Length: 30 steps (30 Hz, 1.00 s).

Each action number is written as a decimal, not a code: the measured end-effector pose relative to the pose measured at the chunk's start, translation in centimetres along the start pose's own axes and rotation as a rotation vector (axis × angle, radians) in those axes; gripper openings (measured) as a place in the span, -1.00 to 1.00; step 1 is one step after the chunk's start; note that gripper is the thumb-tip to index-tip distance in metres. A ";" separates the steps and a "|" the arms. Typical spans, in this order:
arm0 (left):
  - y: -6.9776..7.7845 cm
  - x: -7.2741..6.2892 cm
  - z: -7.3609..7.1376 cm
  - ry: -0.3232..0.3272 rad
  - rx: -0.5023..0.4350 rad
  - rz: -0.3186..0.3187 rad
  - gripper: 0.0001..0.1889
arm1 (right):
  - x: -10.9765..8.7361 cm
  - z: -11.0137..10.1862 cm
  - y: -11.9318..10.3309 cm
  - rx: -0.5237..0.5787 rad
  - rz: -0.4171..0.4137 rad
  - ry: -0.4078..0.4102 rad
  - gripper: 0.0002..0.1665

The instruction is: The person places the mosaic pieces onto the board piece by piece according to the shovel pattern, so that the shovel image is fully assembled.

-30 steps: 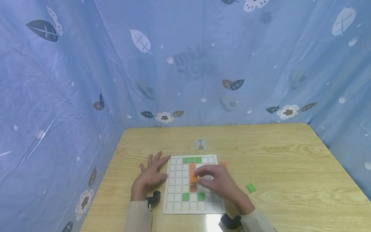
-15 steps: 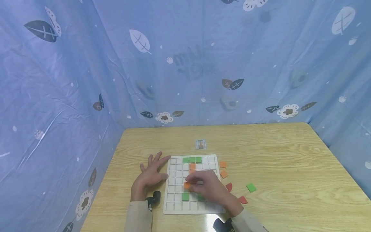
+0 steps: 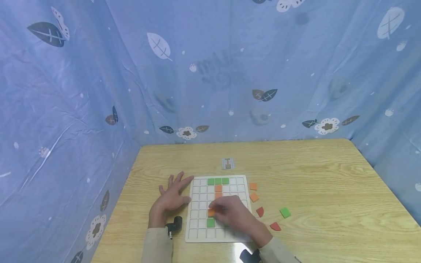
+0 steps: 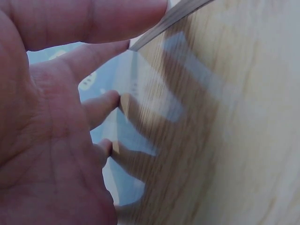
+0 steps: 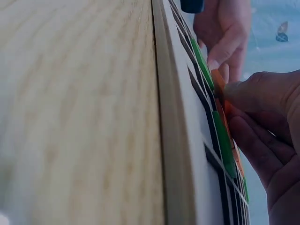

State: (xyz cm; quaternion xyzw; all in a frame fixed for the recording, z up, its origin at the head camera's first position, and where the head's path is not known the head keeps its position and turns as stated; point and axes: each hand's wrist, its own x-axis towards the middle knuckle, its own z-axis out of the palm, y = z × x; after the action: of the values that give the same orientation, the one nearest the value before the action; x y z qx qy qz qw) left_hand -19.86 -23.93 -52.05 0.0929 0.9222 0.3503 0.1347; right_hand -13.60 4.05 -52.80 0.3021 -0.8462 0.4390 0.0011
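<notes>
My right hand [image 3: 235, 214] pinches an orange square tile [image 3: 211, 213] between thumb and fingers over the white grid board [image 3: 194, 230]. This tile is at the cell left of the middle column, just beyond a green square tile [image 3: 210, 223]. In the right wrist view the orange tile [image 5: 218, 83] stands tilted against the board's surface. Orange tiles [image 3: 218, 188] run down the middle column, their lower part hidden by the hand. Three green tiles [image 3: 218, 181] line the far row. My left hand [image 3: 171, 197] lies with spread fingers, thumb and index fingertip at the board's left edge.
Right of the board lie two orange squares [image 3: 254, 197], two red quarter-round tiles [image 3: 275, 226] and one green square [image 3: 285, 212]. A small pattern card [image 3: 228, 163] lies beyond the board on the wooden table [image 3: 312, 182]. Blue curtains [image 3: 210, 73] surround the table.
My right hand has moved left and towards me with an orange tile, off the middle column to the cell left of it. The left hand stays put.
</notes>
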 end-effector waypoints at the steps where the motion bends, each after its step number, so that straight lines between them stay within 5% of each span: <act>1: 0.0 0.0 0.0 0.000 0.003 -0.001 -0.10 | 0.0 0.0 -0.1 -0.011 0.015 -0.008 -0.76; 16: -0.1 0.0 0.1 0.007 0.003 -0.003 -0.12 | 0.5 0.5 -0.7 -0.146 0.079 -0.053 -0.84; 23: -0.1 0.1 0.1 0.012 0.009 0.003 -0.12 | 0.4 0.1 -0.6 -0.136 0.012 -0.025 -0.81; 30: -0.2 0.1 0.2 0.007 0.010 0.007 -0.11 | 0.0 -2.6 -0.4 -0.054 -0.045 0.062 -0.69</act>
State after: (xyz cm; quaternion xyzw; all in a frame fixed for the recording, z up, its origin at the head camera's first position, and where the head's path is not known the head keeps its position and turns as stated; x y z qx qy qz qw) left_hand -19.94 -23.91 -52.38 0.0955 0.9242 0.3464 0.1297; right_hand -14.06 5.83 -50.87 0.3070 -0.8503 0.4250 0.0453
